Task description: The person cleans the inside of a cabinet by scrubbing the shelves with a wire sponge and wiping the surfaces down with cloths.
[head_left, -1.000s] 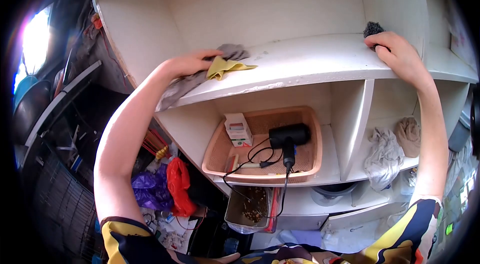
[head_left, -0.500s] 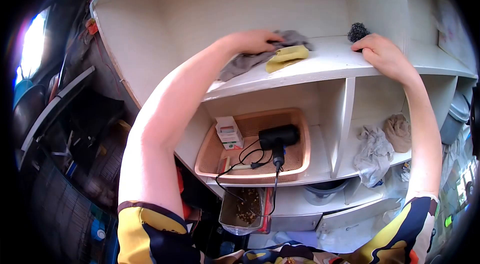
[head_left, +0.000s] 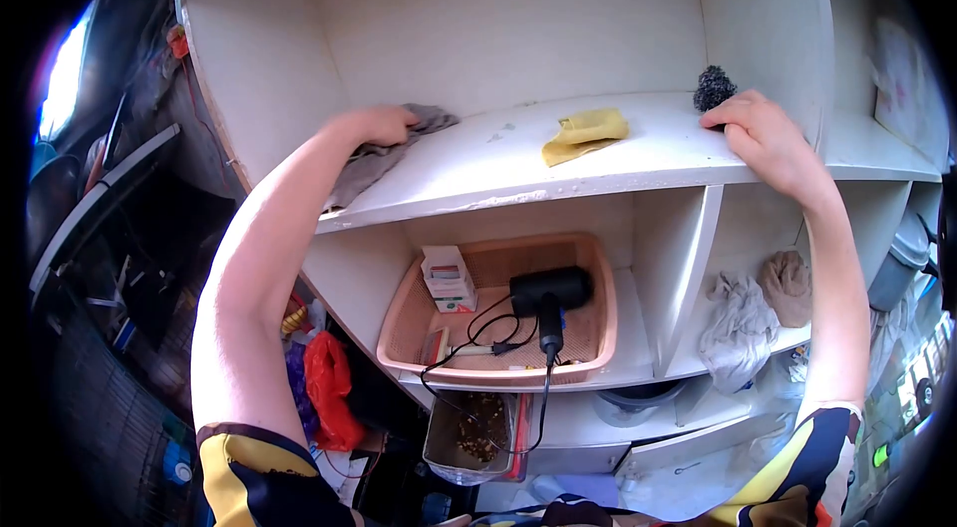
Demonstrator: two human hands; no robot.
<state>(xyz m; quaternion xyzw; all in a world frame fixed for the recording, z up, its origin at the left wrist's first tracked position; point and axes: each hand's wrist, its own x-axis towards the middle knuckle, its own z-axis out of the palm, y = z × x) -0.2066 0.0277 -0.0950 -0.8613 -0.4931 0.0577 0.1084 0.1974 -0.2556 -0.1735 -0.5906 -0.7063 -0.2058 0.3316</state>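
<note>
The left hand (head_left: 384,125) holds the gray rag (head_left: 364,170), left of the yellow cloth (head_left: 586,134); the right hand (head_left: 764,136) touches the black scrubber (head_left: 713,88), grip unclear.

Up and left of the pink basket (head_left: 602,328), the left hand (head_left: 384,125) hides part of a grey cloth (head_left: 367,168). Below the basket, the deep tray's (head_left: 445,424) scraps (head_left: 480,439) are too small to identify.

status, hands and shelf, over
Left hand on crumpled grey cloth. Right hand at black wiry scourer, grip unclear. Folded yellow cloth between them on white shelf.
</note>
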